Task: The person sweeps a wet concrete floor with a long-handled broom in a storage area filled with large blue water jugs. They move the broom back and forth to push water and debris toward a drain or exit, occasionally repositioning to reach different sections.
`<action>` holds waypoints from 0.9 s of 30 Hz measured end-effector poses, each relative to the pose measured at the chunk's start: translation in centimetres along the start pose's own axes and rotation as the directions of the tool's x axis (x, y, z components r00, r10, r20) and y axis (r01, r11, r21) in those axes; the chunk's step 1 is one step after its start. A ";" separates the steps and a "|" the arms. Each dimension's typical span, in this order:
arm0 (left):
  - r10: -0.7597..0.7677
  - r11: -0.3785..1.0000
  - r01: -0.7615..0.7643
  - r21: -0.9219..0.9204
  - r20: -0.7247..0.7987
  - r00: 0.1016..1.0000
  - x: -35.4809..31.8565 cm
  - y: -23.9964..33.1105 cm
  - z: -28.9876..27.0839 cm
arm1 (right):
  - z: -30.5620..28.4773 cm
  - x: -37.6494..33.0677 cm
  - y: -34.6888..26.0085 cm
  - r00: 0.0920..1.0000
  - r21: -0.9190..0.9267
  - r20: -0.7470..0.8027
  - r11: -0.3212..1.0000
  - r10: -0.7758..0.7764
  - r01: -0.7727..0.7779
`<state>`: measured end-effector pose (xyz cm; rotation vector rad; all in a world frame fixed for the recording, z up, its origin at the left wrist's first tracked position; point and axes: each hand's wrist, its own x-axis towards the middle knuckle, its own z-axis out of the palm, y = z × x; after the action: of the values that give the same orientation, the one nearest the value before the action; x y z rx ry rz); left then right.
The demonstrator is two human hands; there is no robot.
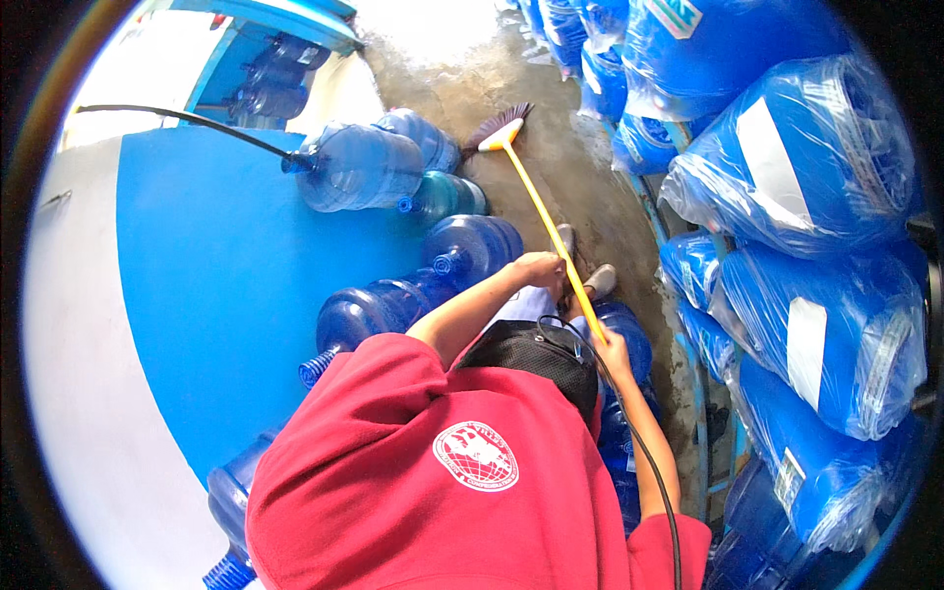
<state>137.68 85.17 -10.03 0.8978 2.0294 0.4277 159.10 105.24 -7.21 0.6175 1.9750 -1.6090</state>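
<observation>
A broom (pixel 539 202) with a yellow handle, a white and orange head and dark bristles slants away from me, its bristles on the wet-looking concrete floor. My left hand (pixel 543 267) is closed round the middle of the handle. Lower down, my right hand (pixel 612 352) grips the handle near its end, close to my waist. Just left of the bristles lie a clear blue water jug (pixel 362 167) and a smaller-looking teal jug (pixel 447 195). A darker blue jug (pixel 477 244) is beside my left hand.
Plastic-wrapped blue containers (pixel 787 157) are stacked along the right, on a light blue metal frame (pixel 700 423). More jugs (pixel 369 315) line the blue and white wall (pixel 216 256) at left. A black cable (pixel 654 452) runs past my right arm. Concrete floor (pixel 442 69) stretches ahead.
</observation>
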 end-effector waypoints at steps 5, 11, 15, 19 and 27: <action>-0.087 0.987 0.100 0.122 -0.110 0.990 -2.8 -2.1 -3.1 | 0.2 6.2 -7.3 0.999 -0.102 -0.016 0.994 0.040 -0.041; 0.401 0.840 -0.246 0.484 -0.250 0.881 0.7 3.5 -3.6 | -11.5 -12.5 -9.3 0.986 -0.189 0.069 0.968 -0.154 0.164; 0.324 0.826 -0.412 0.384 0.274 0.905 5.3 10.9 -1.5 | -17.3 -28.4 -13.6 0.961 -0.124 0.049 0.956 0.273 -0.265; 0.409 0.675 -0.672 0.304 0.604 0.684 6.6 19.7 5.1 | -18.9 -37.4 -18.4 0.886 -0.161 -0.070 0.871 0.458 -0.463; 0.476 0.724 -0.681 0.109 0.637 0.607 8.6 27.6 12.2 | -16.8 -41.4 -22.6 0.708 -0.122 -0.213 0.701 0.673 -0.703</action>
<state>156.44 110.00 -5.84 1.7131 1.2075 0.1056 174.59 116.32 39.13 1.2549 1.6532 -0.9016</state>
